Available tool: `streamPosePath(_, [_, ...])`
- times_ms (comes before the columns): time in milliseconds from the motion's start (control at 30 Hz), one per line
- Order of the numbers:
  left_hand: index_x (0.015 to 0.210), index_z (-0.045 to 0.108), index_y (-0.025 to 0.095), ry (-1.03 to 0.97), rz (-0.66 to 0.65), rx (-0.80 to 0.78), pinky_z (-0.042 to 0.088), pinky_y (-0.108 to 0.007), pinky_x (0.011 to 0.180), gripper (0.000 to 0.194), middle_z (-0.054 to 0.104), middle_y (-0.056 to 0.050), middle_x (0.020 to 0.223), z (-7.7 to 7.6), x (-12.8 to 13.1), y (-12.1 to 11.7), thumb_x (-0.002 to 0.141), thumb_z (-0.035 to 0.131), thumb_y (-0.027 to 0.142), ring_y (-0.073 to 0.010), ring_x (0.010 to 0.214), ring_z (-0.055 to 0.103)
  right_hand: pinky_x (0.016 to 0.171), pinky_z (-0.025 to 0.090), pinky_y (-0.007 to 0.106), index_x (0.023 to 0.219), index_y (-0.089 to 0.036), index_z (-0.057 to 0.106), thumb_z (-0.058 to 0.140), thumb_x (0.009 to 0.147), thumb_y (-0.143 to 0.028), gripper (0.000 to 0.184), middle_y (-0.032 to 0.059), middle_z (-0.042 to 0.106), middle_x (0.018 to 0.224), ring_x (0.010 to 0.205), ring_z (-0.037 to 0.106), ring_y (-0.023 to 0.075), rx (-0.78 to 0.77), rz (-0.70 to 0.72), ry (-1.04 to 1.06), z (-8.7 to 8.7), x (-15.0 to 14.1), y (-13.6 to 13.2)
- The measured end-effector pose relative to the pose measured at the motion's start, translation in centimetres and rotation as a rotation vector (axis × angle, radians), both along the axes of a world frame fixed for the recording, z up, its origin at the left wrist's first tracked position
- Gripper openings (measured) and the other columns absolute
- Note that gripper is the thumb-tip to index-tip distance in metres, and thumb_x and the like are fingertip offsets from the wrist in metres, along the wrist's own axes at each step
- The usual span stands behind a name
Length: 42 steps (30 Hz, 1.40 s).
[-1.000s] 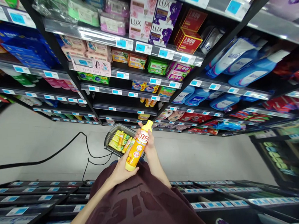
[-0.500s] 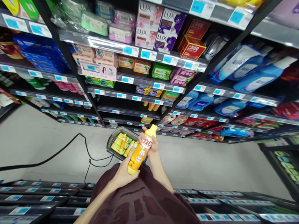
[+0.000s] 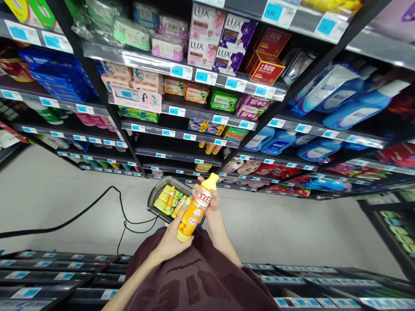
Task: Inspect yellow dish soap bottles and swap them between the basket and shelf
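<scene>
A yellow-orange detergent bottle (image 3: 194, 213) with a pale yellow cap and red lettering is held tilted in front of my body. My left hand (image 3: 173, 237) wraps around its lower end. Near the neck, my right hand (image 3: 213, 203) grips it, fingers curled over the upper label. Just behind the bottle, a dark grey shopping basket (image 3: 150, 202) stands low near the floor; my hands and the bottle cover its right part. Inside it lie several yellow-green packs (image 3: 162, 200) and orange bottles or tubes (image 3: 177, 207).
Shelves ahead carry LUX soap boxes (image 3: 203, 37), red boxes (image 3: 267, 68), small soap packs (image 3: 223, 99) and blue bottles (image 3: 365, 105). On the floor at left runs a black cable (image 3: 68, 220). Another shelf row (image 3: 48, 275) stands close on my side of the aisle.
The view has shifted slightly, so shelves, basket and bottle sit a little lower and further right than a second ago. Both hands keep their hold on the bottle.
</scene>
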<state>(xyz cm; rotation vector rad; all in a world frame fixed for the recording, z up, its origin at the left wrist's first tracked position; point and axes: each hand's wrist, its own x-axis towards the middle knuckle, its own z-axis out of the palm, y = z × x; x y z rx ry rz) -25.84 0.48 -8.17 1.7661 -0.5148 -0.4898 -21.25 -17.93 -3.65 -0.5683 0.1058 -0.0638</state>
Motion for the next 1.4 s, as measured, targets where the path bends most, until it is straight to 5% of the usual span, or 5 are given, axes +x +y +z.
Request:
streamPosePath(1000, [0.155,0.029,0.023,-0.006,-0.038,0.024,0.044,-0.049,0.113,0.093,0.060,-0.012,0.138,1.0,0.3,0.2,0.073,0.074,0.020,-0.0291,0.129,0.058,0.060,0.050,0.027,0.120,-0.025,0.058,0.068,0.069,-0.041,0.054,-0.0066,0.050,0.065,0.058,0.053,0.0124,-0.003,-0.017,0.040,-0.2,-0.2,0.2])
streamPosePath(1400, [0.153,0.030,0.022,-0.020,-0.046,0.067,0.045,-0.049,0.112,0.094,0.058,-0.013,0.142,1.3,0.3,0.2,0.070,0.074,0.016,-0.0291,0.132,0.056,0.057,0.048,0.028,0.131,-0.028,0.055,0.075,0.065,-0.044,0.070,-0.0057,0.052,0.065,0.055,0.051,0.0134,-0.026,0.068,-0.118,-0.7,-0.1,0.0])
